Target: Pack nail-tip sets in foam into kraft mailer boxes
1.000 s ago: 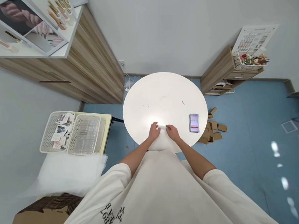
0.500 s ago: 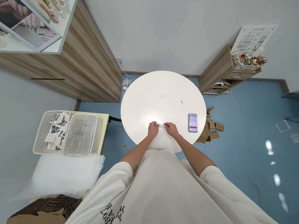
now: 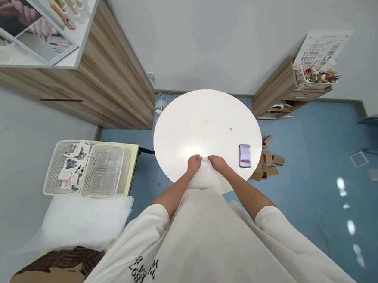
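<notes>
Close to the near edge of the round white table (image 3: 207, 108), my left hand (image 3: 194, 163) and my right hand (image 3: 217, 163) face each other a short gap apart. Both are closed, pinching the top edge of a thin whitish sheet (image 3: 206, 176); whether it is a flat sheet or a bag I cannot tell. A narrow shiny strip of it shows between my fingertips, and the rest hangs toward my shirt. To the right of my right hand lies a phone (image 3: 244, 155) with a lit, blurred screen.
Left, a side table holds two white baskets (image 3: 90, 169), one with cards, one with clear packs. Translucent sheets (image 3: 84, 220) lie before them, above a cardboard box (image 3: 53, 270). Flattened cardboard pieces (image 3: 267, 164) lie on the floor right of the table. Wooden cabinets (image 3: 116, 76) stand along the wall.
My hands have barely moved and keep pinching the sheet's edge; the fingers of my right hand have shifted slightly. The whole view has drifted a little.
</notes>
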Motion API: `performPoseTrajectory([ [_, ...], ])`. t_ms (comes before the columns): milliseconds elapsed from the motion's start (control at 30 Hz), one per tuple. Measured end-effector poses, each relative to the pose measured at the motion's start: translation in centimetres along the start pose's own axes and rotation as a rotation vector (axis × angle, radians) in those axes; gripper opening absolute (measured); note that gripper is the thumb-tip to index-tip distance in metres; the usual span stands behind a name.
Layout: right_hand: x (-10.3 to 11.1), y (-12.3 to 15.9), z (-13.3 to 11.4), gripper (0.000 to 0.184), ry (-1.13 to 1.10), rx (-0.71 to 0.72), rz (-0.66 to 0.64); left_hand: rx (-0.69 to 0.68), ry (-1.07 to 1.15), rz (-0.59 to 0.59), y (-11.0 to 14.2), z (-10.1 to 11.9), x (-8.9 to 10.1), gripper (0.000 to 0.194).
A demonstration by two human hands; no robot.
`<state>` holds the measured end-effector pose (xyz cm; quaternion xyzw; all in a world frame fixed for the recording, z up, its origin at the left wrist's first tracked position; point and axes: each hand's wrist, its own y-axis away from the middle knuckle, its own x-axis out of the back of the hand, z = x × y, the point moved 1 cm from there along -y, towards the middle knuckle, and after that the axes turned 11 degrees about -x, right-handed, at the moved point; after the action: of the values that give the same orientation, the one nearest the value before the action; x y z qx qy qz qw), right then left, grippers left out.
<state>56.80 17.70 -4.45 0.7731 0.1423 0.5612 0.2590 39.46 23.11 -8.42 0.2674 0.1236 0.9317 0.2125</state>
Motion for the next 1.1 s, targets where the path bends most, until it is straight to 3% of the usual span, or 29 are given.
performPoseTrajectory([
  [367,-1.1,-0.2,-0.7,0.031,0.04,-0.072,0.034,0.023,0.095,-0.031,0.8,-0.5,0.2,0.04],
  [500,-1.2,-1.1,-0.2,0.027,-0.162,-0.127,0.092,0.033,0.131,-0.033,1.6,-1.2,-0.1,0.056],
  [700,-3.0,-1.9,0.4,0.051,-0.624,-0.357,0.171,0.004,0.138,-0.06,2.1,-2.7,-0.2,0.065],
  [800,-5.0,-1.2,0.8,0.058,-0.7,-0.402,0.108,0.036,0.127,-0.082,2.4,-3.4,0.2,0.062],
  [933,-7.4,0.5,1.1,0.052,-0.774,-0.419,0.055,0.071,0.116,-0.109,2.9,-4.4,0.3,0.06],
  [1100,-8.3,1.8,0.4,0.047,-0.819,-0.39,0.071,0.064,0.132,-0.144,3.4,-4.7,-0.1,0.058],
])
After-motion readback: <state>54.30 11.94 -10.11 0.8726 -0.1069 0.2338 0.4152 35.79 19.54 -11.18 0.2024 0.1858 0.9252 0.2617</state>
